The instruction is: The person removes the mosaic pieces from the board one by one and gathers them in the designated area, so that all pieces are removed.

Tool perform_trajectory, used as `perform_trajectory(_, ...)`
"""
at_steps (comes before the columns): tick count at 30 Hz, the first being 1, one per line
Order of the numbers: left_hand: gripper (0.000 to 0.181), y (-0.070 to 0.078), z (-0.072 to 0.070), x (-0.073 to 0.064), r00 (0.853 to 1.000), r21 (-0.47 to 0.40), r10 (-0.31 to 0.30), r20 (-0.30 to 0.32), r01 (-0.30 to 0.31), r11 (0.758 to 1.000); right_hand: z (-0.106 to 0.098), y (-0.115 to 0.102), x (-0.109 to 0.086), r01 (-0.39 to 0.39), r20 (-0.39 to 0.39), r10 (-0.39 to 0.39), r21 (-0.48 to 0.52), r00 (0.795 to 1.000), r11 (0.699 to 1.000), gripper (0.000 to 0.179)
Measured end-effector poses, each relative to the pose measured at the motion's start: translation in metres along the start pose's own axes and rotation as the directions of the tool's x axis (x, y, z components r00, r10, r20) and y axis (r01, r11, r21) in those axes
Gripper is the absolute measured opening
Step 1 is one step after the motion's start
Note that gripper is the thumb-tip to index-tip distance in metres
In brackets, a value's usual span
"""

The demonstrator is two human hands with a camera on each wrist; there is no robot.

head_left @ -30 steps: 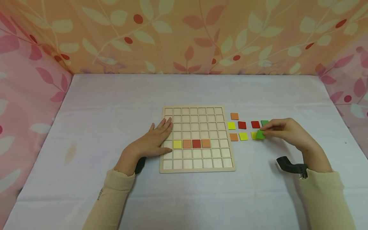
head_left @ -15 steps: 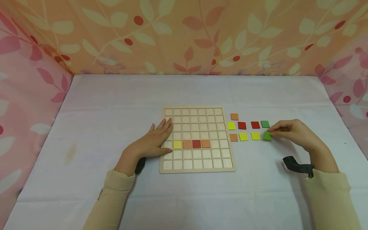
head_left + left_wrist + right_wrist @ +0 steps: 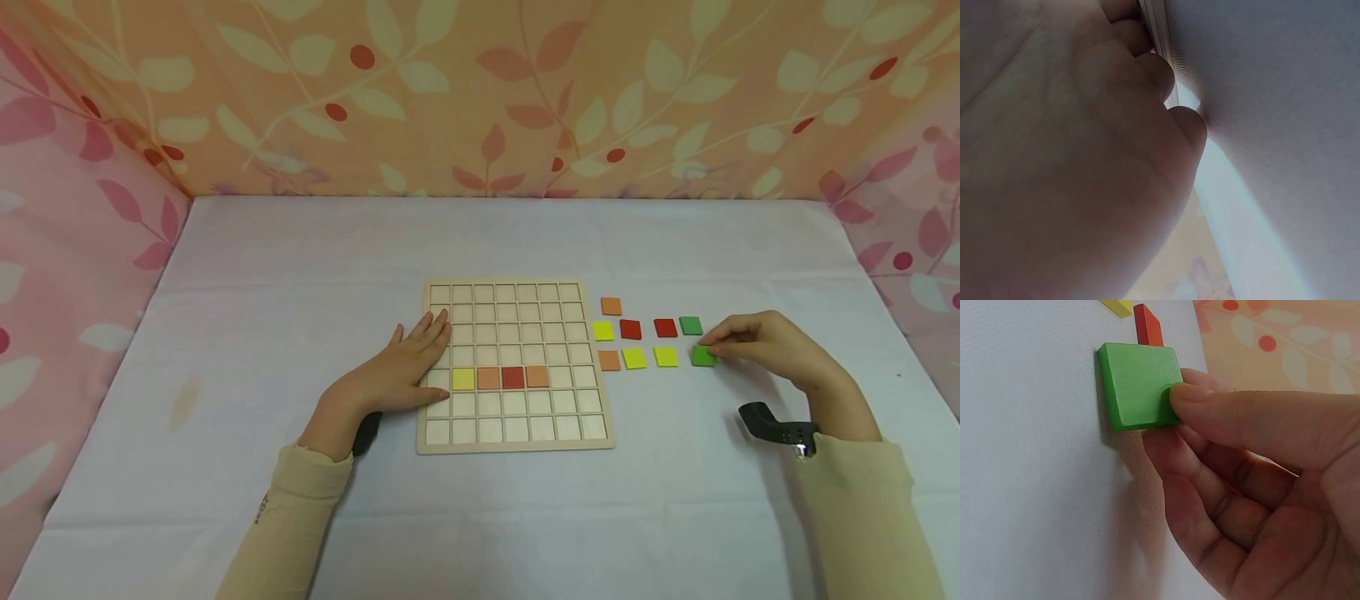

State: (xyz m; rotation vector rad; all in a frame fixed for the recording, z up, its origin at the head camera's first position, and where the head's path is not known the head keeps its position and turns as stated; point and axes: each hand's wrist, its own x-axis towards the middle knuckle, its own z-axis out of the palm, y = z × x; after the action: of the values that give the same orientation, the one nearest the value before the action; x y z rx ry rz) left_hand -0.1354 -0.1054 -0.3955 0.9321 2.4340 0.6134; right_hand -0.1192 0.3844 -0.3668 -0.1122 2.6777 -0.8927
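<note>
My left hand (image 3: 401,367) lies with spread, straight fingers on the left edge of a wooden grid board (image 3: 512,430). One board row holds a yellow tile (image 3: 462,379), an orange tile (image 3: 488,378), a red tile (image 3: 513,377) and another orange tile (image 3: 537,377). Right of the board, my right hand (image 3: 772,350) pinches a green square tile (image 3: 702,357) between thumb and fingers. In the right wrist view this green tile (image 3: 1135,384) is tilted, its lower edge close to the cloth. The left wrist view shows mostly the palm (image 3: 1066,162).
Loose tiles lie between board and right hand: a second green tile (image 3: 691,326), red tiles (image 3: 665,327), yellow tiles (image 3: 634,358) and orange tiles (image 3: 611,307). White cloth (image 3: 247,275) covers the table. Patterned fabric (image 3: 480,100) stands behind and at both sides.
My right hand has moved right with the green tile, off the yellow tile it overlapped, to the end of the nearer loose row. The left hand stays still.
</note>
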Motion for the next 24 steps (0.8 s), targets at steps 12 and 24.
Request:
perform_trajectory(12, 0.088, 0.0011, 0.0001, -0.0007, 1.000, -0.005, -0.001, -0.001, 0.001, 1.000, 0.0015, 0.0015, 0.0048, -0.031, 0.023, 0.031, -0.007, 0.999, 1.000, 0.019)
perform_trajectory(24, 0.088, -0.0006, 0.0016, -0.0002, 1.000, -0.002, 0.003, -0.004, -0.003, 1.000, 0.0019, 0.0005, 0.0048, -0.054, 0.031, 0.054, -0.015, 0.998, 0.998, 0.023)
